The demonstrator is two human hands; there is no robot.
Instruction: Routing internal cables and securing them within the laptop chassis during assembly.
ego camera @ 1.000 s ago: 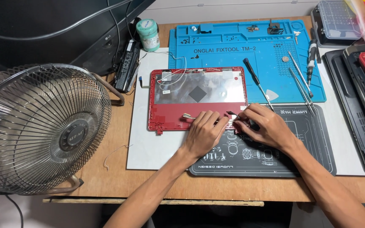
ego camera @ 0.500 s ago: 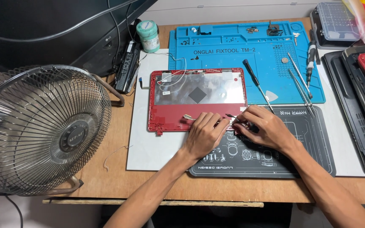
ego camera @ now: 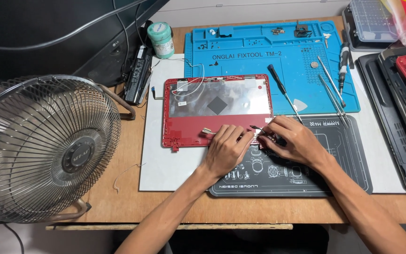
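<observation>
Left hand (ego camera: 226,150) pressed flat on red lid (ego camera: 217,110), steadying it; right hand (ego camera: 292,141) just beside, pinching small part at lid's edge.

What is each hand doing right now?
Left hand: fingers curled, pressing on the near edge of the red laptop cover; holds nothing visible.
Right hand: fingertips pinched at the same edge; what it pinches cannot be told.

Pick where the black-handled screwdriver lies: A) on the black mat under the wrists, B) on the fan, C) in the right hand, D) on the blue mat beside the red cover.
D: the screwdriver lies on the blue mat, right of the red cover, untouched by either hand.
</observation>
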